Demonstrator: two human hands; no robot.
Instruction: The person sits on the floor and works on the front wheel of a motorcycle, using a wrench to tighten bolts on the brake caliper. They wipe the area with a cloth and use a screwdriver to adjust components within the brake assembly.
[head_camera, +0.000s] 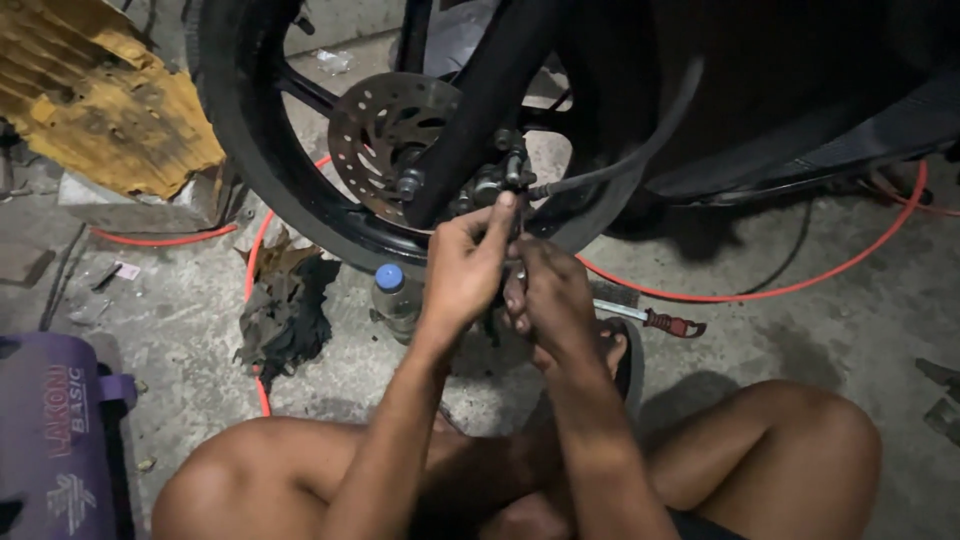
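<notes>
A motorcycle front wheel (232, 130) with a drilled brake disc (378, 135) stands before me. The brake caliper (487, 182) sits at the disc's lower right, and a black hose (625, 162) leads off it. My left hand (462, 272) pinches the caliper's lower edge, index finger and thumb stretched up onto it. Just below, touching the left, my right hand (550, 298) is curled around a small metal part (519, 273); what it is cannot be made out. I sit on the concrete floor with my knees spread.
A plastic bottle with a blue cap (392, 298) stands left of my hands, beside a dark rag (285, 305). A red-handled screwdriver (655, 321) and a thin red hose (770, 291) lie to the right. A yellow panel (95, 95) and a purple case (55, 440) are on the left.
</notes>
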